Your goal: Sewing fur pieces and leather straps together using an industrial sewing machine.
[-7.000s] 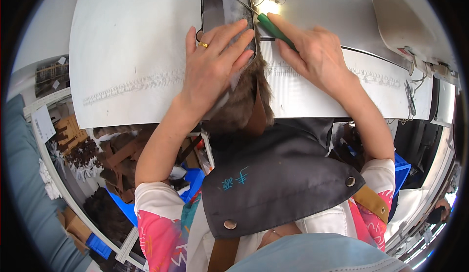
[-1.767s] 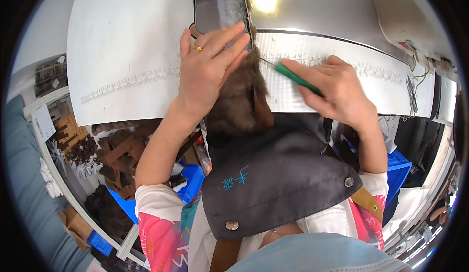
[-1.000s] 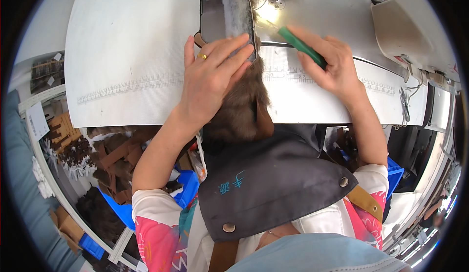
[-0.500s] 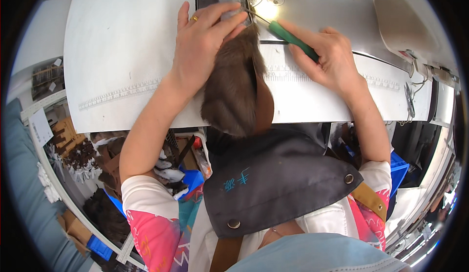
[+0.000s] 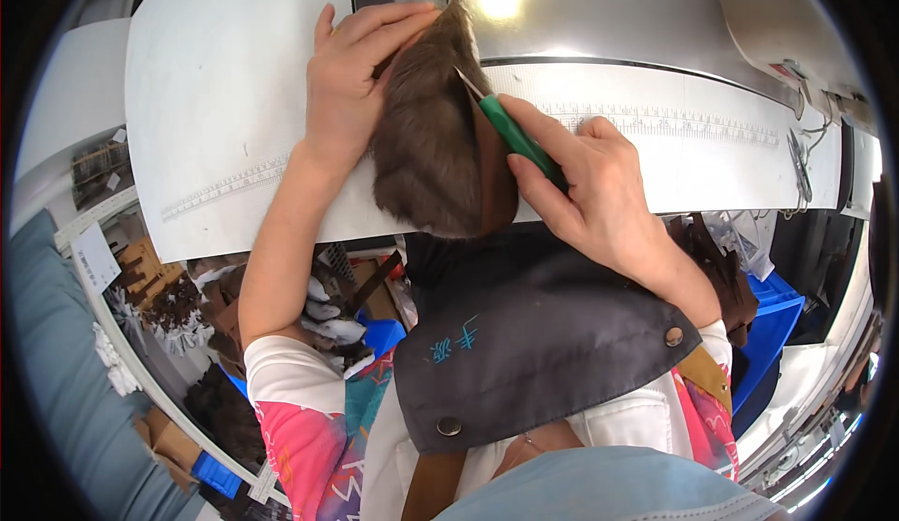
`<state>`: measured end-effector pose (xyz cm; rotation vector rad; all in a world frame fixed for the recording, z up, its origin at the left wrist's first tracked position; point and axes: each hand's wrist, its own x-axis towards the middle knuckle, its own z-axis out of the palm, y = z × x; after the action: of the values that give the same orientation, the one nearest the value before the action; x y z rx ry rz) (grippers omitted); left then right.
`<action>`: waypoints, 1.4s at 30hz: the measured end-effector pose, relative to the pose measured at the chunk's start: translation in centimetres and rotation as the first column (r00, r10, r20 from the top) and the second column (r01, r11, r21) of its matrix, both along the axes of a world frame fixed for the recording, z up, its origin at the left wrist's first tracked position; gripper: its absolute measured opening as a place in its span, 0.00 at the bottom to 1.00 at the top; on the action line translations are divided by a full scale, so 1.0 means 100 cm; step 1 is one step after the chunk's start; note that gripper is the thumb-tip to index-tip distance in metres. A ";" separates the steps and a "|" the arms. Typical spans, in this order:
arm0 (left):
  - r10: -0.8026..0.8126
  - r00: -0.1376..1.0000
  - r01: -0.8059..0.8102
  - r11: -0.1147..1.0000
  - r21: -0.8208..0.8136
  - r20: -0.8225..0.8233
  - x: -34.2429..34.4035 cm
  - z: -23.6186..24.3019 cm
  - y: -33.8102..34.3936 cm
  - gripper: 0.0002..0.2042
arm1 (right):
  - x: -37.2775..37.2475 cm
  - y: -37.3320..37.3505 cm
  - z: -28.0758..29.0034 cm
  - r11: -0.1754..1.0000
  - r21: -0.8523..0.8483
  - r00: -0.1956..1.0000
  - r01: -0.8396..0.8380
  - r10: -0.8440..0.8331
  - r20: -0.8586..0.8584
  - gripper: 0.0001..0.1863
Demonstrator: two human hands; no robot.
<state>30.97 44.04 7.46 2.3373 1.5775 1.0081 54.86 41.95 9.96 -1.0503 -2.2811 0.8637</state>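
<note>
A brown fur piece with a smooth brown leather-like strip along its right side lies over the front of the white table. Its far end narrows up toward the metal parts of a sewing machine. My left hand grips the fur's upper left edge, fingers reaching over it and one finger raised; the thumb is hidden. My right hand is closed around the green handle of an awl. The awl's thin metal point is at the seam between fur and strip.
The sewing machine's metal bed fills the far side, lit near the needle area. Printed rulers run along the white table. Small scissors lie at the right. Blue bins and fur scraps sit below the table edge.
My right hand has brought the awl nearer and to the left, from the machine area down to the fur's right side. My left hand has shifted slightly left with the fur.
</note>
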 end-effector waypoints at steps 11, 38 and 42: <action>0.162 0.976 -0.166 0.986 -0.014 -0.146 0.025 -0.006 -0.036 0.13 | 0.043 -0.004 0.002 0.941 -0.011 0.941 -0.339 0.339 0.004 0.24; 0.116 0.971 -0.109 0.993 0.048 -0.208 0.024 -0.004 -0.031 0.14 | 0.000 -0.003 -0.007 0.980 0.108 0.980 -0.169 0.155 0.127 0.28; 0.126 0.974 -0.114 0.991 0.072 -0.188 0.019 -0.005 -0.018 0.13 | -0.005 0.012 -0.005 0.966 0.170 0.974 -0.195 0.171 0.148 0.23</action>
<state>32.87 42.27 7.01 2.4720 1.8023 0.8879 54.35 43.12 9.44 -0.8477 -2.5458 0.6538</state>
